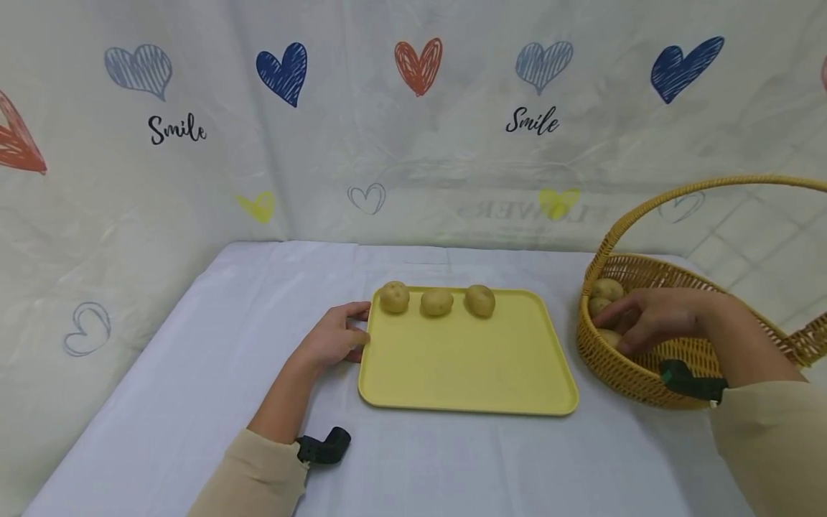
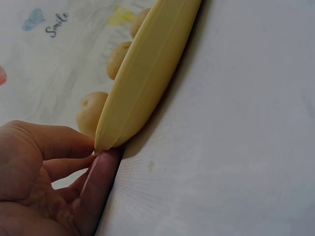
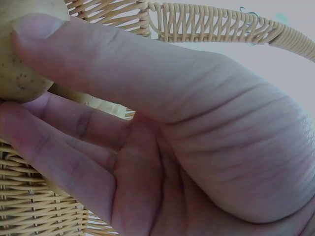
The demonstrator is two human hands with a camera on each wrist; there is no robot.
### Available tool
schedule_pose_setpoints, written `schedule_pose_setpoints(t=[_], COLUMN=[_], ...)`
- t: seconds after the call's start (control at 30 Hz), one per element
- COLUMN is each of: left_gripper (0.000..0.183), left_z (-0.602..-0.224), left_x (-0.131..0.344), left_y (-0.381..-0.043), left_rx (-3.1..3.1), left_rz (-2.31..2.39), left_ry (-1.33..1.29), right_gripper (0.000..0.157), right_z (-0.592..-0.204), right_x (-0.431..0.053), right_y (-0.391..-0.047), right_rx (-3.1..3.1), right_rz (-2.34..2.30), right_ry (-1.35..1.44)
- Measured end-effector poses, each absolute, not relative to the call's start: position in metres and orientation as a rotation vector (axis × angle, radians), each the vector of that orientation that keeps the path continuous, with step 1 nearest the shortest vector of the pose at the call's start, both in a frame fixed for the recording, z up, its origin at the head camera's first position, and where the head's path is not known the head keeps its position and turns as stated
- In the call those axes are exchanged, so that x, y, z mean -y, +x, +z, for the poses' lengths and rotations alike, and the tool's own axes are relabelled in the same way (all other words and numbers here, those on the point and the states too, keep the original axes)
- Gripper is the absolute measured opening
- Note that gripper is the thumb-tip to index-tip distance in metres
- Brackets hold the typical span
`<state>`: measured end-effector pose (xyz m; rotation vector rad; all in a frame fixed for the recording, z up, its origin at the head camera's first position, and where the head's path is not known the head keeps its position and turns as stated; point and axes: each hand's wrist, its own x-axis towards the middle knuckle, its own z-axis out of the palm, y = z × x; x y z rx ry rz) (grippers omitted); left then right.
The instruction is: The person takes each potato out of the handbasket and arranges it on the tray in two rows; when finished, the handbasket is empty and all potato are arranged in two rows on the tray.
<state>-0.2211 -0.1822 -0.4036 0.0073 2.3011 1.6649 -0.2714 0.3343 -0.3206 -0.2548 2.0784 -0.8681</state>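
The right hand (image 1: 668, 316) has its thumb and fingers bent about a potato (image 3: 29, 81), parted just enough to pinch it inside the basket (image 1: 620, 370), near other potatoes (image 1: 607, 289). The left hand (image 1: 332, 336) pinches the left edge of the tray (image 1: 465, 366), thumb and fingers nearly together, probably to steady it. Three spaced potatoes (image 1: 436, 303) line the far edge, where the rim likely stops them rolling onto the counter (image 1: 491, 459).

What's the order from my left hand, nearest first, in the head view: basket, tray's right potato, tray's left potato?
1. Left potato, far left corner of the tray.
2. Right potato, along the tray's far edge.
3. Basket, right of the tray.
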Motion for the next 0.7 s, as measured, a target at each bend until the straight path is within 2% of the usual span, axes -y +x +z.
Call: schedule_pose_setpoints(t=[0.7], left_gripper=[0.071], left_z=[-0.404], left_x=[0.182], left_y=[-0.221], left_rx=[-2.283], left_rz=[1.692], left_ry=[0.012], right_gripper=[0.065], right_z=[-0.312], right_x=[-0.347], right_y=[-0.265], right_rx=[-2.302], right_rz=[-0.833], right_ry=[-0.349])
